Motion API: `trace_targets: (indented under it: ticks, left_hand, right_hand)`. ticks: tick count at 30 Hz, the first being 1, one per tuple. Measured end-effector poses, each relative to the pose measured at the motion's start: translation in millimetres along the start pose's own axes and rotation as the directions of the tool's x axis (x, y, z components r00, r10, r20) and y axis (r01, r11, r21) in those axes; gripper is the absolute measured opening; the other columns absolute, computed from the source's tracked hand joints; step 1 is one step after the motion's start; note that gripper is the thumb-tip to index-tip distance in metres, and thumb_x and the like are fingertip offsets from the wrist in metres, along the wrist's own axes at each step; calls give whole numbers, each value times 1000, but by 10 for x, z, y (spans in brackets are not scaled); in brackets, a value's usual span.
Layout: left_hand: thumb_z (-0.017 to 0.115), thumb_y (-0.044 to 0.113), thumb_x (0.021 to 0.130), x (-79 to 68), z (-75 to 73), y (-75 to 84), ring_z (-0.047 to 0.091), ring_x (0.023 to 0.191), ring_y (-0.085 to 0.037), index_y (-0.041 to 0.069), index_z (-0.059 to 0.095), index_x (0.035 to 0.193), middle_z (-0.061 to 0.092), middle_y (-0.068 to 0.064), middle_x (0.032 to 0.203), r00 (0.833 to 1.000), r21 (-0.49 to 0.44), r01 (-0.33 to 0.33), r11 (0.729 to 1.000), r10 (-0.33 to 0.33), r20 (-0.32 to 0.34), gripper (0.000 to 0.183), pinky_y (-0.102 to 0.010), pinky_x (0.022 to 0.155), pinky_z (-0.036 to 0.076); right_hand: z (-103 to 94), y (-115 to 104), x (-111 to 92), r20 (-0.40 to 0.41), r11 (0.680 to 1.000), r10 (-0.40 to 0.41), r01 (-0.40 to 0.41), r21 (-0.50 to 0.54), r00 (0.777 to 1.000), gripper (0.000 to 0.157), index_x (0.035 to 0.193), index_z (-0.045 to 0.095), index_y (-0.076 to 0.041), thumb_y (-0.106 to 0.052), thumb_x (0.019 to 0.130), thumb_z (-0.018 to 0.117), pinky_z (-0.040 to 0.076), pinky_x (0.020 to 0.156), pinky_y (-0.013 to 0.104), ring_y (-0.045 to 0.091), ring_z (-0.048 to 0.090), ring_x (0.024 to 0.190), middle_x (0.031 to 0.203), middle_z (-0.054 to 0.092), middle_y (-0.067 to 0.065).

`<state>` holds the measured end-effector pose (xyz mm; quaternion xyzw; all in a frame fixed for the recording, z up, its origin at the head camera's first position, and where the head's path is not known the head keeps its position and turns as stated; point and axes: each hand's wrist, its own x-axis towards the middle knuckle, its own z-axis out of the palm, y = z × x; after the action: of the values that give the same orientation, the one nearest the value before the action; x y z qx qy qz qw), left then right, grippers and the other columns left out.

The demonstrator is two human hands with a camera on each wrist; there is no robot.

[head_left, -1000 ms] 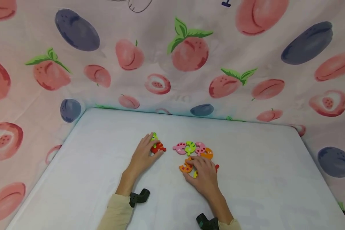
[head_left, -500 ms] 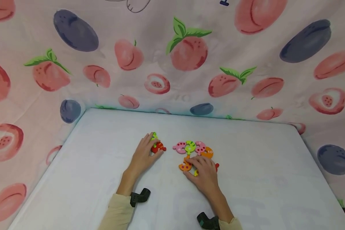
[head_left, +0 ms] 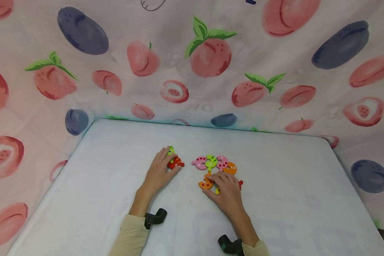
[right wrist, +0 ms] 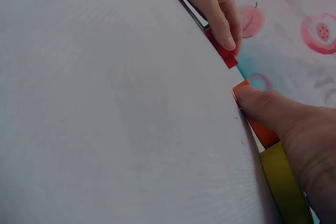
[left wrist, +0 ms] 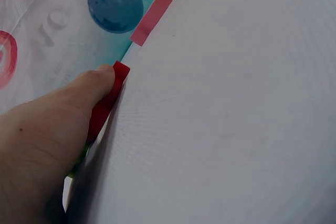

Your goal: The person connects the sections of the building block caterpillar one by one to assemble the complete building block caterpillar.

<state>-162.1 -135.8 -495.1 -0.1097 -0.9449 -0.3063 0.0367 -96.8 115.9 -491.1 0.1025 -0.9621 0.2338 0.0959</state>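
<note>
The person's left grip (head_left: 160,169), a bare hand, holds narrowly a flat red piece with darker stripes, a printed number and a round knob (head_left: 174,163), with the thumb on the near edge and the fingers on the other side, partly over a light green head-shaped piece with a painted eye (head_left: 171,151). The right grip (head_left: 225,190), also bare, pinches an orange notched piece with red dots (head_left: 206,184) between thumb and finger, and it covers much of a yellow piece (head_left: 217,191) just beside. All these lie flat on the white, cloth-like surface (head_left: 291,213); near them is a linked row of pink, green and orange pieces (head_left: 211,163). The wrist views show thick, straight side walls, so I judge the pieces to be painted wood or similar: light, stiff, not easily broken, though the narrow necks of the knobs may be the weakest places. The paint looks smooth and could slip a little under dry fingertips, but the tall edge should give the thumb good support. The best hold is probably on two opposite side edges of the round body, low and level, leaving the knob and the curved notch free from fingers.
</note>
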Motion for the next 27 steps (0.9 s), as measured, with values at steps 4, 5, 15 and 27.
trace_targets:
  ticks: [4,5,15,27]
  left_hand:
    - [66,42,89,0,-13,-5,23,149,-29,18,55,135,30,-7,159,1000,-6,-6,1000,6,-10,53,-56,113,35]
    - [66,42,89,0,-12,-6,23,149,-29,18,55,135,30,-7,159,1000,-6,-6,1000,6,-8,53,-56,113,36]
    - [65,44,90,17,-2,-7,22,150,-28,20,54,136,29,-5,160,1000,10,-3,1000,3,1,53,-55,112,36]
    - [50,28,100,26,-7,-26,23,149,-28,18,60,128,33,-5,158,1000,-37,9,999,-10,-23,31,-53,119,27]
  right_hand:
    - [12,-20,-2,-20,1000,13,-13,10,1000,56,123,66,-22,-38,73,83,42,103,53,26,54,118,118,68,4]
    - [14,-24,-3,-27,1000,16,-16,16,1000,57,124,65,-22,-37,72,84,42,103,53,26,54,118,118,68,4]
    - [23,-17,-5,-46,1000,15,-15,5,999,50,119,68,-22,-36,74,83,43,102,51,24,55,116,116,68,1]
    - [12,-130,21,-48,985,45,-36,171,998,47,122,67,-19,-32,79,80,54,95,38,19,60,111,118,65,1]
